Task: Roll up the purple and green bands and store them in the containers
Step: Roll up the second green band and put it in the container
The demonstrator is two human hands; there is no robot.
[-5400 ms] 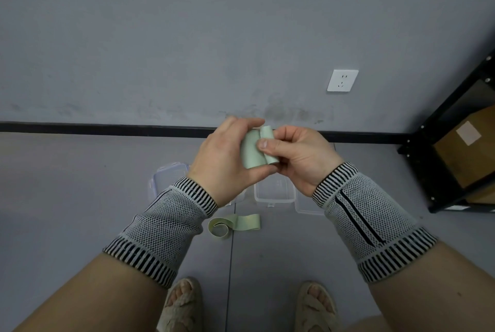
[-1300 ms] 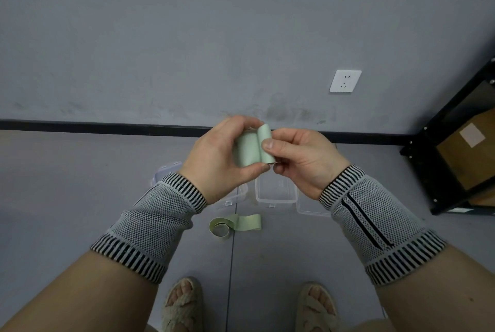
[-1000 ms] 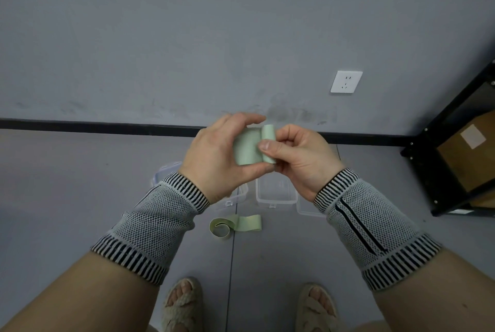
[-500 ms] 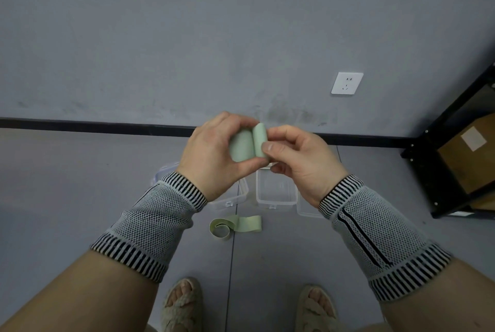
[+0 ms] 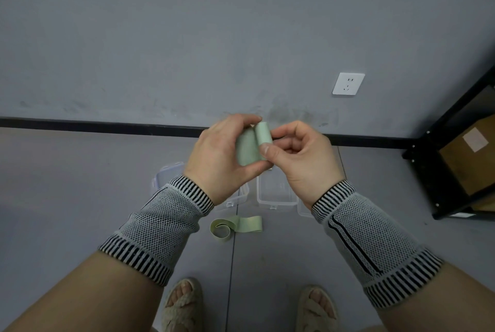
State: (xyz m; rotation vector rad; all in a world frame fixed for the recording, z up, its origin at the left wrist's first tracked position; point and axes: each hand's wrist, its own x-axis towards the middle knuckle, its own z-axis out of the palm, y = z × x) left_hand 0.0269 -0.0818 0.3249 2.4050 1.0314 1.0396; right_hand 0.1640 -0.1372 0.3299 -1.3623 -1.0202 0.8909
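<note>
Pale green, the stretchy rubber band (image 5: 250, 148) sits half-rolled, pinched between left hand (image 5: 222, 154) and right hand (image 5: 300, 154), above the clear plastic containers (image 5: 277, 192) on the floor. Rolling tightly with edges aligned should keep the coil from springing open.

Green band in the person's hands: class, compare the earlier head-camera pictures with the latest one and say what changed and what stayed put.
The rolled part of the green band has thickened a little as the right hand winds it on; the flat part held by the left hand looks shorter. Both hands keep their grip, nothing was let go. The second green band on the floor and the clear containers have not moved.
</note>
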